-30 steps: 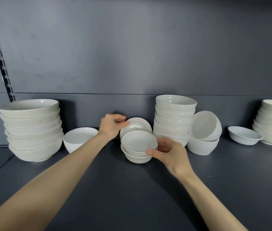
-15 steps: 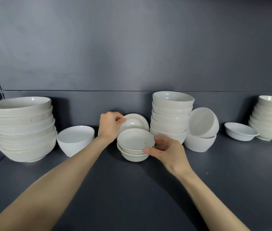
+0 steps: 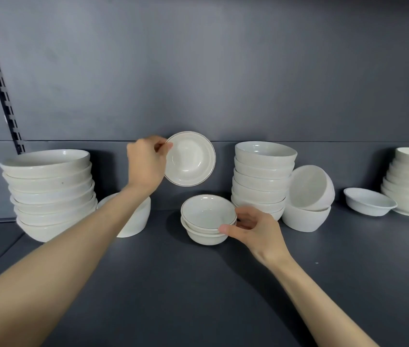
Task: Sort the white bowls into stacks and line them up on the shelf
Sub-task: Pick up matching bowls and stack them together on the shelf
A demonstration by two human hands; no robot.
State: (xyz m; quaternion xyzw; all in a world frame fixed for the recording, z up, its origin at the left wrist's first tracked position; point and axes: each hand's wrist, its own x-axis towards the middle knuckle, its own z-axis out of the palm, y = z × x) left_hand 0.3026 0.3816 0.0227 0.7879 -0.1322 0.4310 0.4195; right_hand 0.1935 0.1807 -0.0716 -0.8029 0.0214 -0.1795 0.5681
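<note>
glazed and pinched only at its rim by the left hand (image 3: 145,164), the rimmed bowl (image 3: 189,159) may slip while the right hand (image 3: 256,229) grips the small stack (image 3: 207,219).

No readable text, labels, brands or numbers on bowls (image 3: 208,216) or shelf (image 3: 198,284).

Left arm extended forward, left hand (image 3: 145,166) raised, pinches small bowl (image 3: 189,159) by rim, right hand (image 3: 256,229) low, curled round bowl stack (image 3: 207,221)
</note>
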